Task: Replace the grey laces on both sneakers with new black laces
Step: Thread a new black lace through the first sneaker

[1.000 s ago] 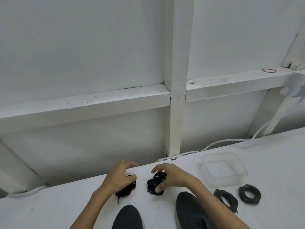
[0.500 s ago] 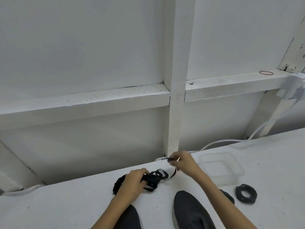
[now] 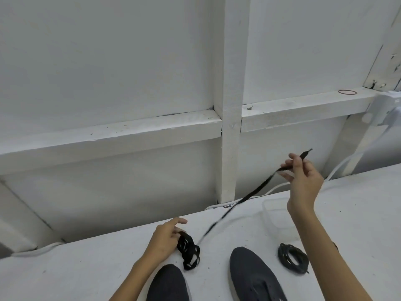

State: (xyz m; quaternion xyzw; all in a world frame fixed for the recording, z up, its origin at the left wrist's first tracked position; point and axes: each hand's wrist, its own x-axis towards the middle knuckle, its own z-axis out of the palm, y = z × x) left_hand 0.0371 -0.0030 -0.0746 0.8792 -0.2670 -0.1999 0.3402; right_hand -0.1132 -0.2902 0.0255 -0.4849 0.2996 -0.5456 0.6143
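Two grips share one black lace (image 3: 188,252): the right grip (image 3: 303,181) pinches its end, raised right of centre; the left grip (image 3: 165,242) curls round its bundle on the counter (image 3: 86,268), lower centre.

Two hands are in view: the left hand (image 3: 165,240) and the right hand (image 3: 303,181). Two sneakers are at the bottom edge: the left sneaker (image 3: 168,283) and the right sneaker (image 3: 253,276). Two black laces show plainly: one loose lace (image 3: 187,253) and one coiled lace (image 3: 293,258). One box (image 3: 265,211), one rubber band (image 3: 347,92).
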